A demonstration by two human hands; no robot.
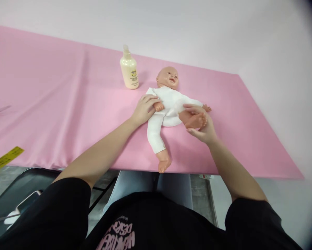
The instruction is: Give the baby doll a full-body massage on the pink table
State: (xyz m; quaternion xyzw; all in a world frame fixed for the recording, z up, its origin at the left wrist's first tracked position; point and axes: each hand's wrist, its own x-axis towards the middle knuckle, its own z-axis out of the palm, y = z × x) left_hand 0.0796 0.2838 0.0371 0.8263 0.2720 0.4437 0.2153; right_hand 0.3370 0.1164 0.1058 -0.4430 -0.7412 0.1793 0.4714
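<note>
Bench (54, 104), pink-covered, spans the frame. Baby doll (169, 104) in a white suit lies face up at centre, one leg reaching the near edge. Cream lotion bottle (129, 71) stands upright just upper left of the doll's head; contents not visible. Left hand (144, 109) clasps the doll's arm. Right hand (201, 126) cups the raised bare foot.

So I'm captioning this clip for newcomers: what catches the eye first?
A baby doll in white lies face-up on the pink table cover. The left hand holds its arm; the right hand lifts one bare foot. A cream pump bottle stands upright beside the doll's head.
</note>
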